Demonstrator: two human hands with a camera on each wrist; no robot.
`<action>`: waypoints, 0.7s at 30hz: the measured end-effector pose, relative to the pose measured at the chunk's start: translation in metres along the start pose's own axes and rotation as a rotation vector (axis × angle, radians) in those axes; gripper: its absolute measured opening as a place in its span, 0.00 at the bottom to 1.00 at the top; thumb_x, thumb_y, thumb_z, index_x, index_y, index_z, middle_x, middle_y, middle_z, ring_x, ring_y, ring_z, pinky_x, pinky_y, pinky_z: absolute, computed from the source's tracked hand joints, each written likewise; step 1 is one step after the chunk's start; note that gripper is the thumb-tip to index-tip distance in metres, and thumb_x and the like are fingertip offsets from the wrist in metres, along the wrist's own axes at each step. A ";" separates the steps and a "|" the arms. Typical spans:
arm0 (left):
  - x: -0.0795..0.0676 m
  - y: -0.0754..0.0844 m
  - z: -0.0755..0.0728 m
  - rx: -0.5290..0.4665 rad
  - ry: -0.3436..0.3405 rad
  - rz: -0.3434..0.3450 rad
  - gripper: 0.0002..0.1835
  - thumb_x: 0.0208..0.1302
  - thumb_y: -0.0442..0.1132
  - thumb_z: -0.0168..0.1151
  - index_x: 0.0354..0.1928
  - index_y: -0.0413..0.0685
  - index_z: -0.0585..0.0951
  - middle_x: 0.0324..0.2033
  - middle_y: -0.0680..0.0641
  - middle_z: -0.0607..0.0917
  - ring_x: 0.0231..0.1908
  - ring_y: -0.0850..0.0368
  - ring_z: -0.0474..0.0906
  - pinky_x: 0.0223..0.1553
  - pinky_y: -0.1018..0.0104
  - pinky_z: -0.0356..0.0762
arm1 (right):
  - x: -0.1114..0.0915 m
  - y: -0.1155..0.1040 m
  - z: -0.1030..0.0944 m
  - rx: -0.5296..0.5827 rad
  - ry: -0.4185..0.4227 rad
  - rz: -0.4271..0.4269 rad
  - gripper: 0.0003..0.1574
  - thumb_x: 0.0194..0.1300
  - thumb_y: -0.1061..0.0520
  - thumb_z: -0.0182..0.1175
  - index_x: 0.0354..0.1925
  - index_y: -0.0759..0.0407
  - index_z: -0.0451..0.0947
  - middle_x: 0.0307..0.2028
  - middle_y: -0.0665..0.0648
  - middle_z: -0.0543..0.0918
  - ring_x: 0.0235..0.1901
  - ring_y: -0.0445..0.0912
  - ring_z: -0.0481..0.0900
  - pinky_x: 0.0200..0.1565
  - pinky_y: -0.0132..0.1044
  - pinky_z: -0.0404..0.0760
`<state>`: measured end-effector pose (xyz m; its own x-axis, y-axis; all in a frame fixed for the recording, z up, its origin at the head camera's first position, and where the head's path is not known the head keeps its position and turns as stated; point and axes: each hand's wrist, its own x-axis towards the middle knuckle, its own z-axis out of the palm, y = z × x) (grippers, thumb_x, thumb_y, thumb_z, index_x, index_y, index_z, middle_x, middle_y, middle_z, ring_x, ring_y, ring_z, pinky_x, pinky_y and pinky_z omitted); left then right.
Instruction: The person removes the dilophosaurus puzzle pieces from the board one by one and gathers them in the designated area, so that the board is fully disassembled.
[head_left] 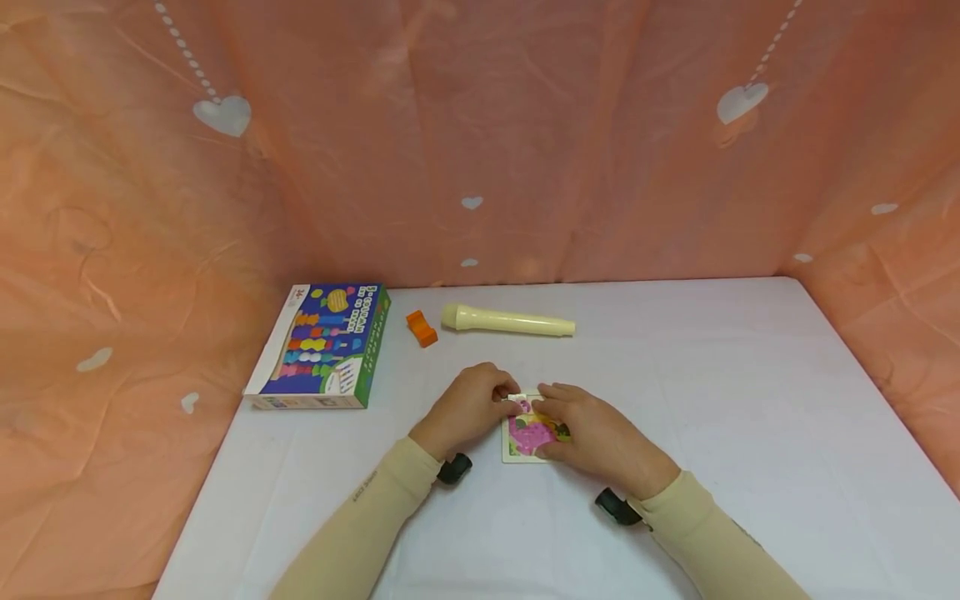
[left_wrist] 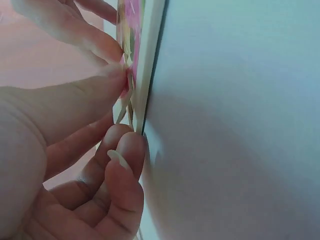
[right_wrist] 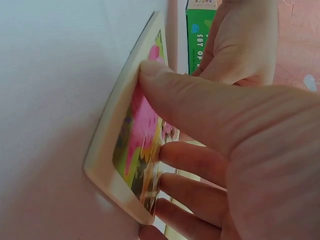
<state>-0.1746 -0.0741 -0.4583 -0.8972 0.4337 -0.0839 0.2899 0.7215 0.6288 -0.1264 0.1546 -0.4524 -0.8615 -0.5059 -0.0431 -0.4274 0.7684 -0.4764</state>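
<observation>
A small picture puzzle (head_left: 531,437) with a pink figure and a white frame lies flat on the table between the hands. At its far left corner the left hand (head_left: 468,407) pinches a thin puzzle piece (left_wrist: 124,107), thumb above and curled fingers below. This piece stands tilted up from the frame in the left wrist view. The right hand (head_left: 600,429) lies over the puzzle's right side and covers part of the picture. Its thumb touches the near border, while the spread fingers (right_wrist: 192,162) rest on the picture in the right wrist view.
A blue and green toy box (head_left: 322,346) lies at the left. Behind the hands are an orange wavy block (head_left: 422,329) and a cream rod (head_left: 510,321) with a thicker left end. A pinkish-orange curtain (head_left: 525,150) with hearts stands around the white table (head_left: 720,358).
</observation>
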 end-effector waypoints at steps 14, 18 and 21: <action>0.000 -0.010 -0.004 -0.184 -0.013 -0.053 0.07 0.80 0.44 0.64 0.45 0.57 0.90 0.41 0.55 0.89 0.45 0.56 0.79 0.57 0.55 0.80 | 0.001 -0.001 -0.001 0.018 -0.028 0.040 0.40 0.65 0.43 0.78 0.69 0.59 0.82 0.78 0.57 0.73 0.80 0.57 0.69 0.77 0.56 0.71; -0.003 -0.013 -0.007 -0.234 -0.033 -0.066 0.08 0.81 0.46 0.62 0.46 0.59 0.89 0.42 0.56 0.89 0.47 0.56 0.80 0.59 0.54 0.79 | -0.001 0.000 0.001 0.009 -0.035 0.040 0.41 0.65 0.43 0.78 0.69 0.59 0.82 0.78 0.57 0.73 0.80 0.58 0.69 0.77 0.57 0.71; -0.008 -0.018 -0.016 -0.268 -0.029 -0.092 0.08 0.81 0.46 0.62 0.46 0.60 0.89 0.42 0.56 0.88 0.47 0.54 0.80 0.58 0.53 0.79 | -0.001 0.000 0.001 0.010 -0.023 0.042 0.41 0.65 0.43 0.78 0.70 0.58 0.81 0.78 0.57 0.73 0.80 0.58 0.69 0.77 0.57 0.71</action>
<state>-0.1779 -0.0993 -0.4569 -0.9048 0.3908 -0.1694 0.1061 0.5919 0.7990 -0.1257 0.1547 -0.4533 -0.8722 -0.4819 -0.0836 -0.3876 0.7853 -0.4829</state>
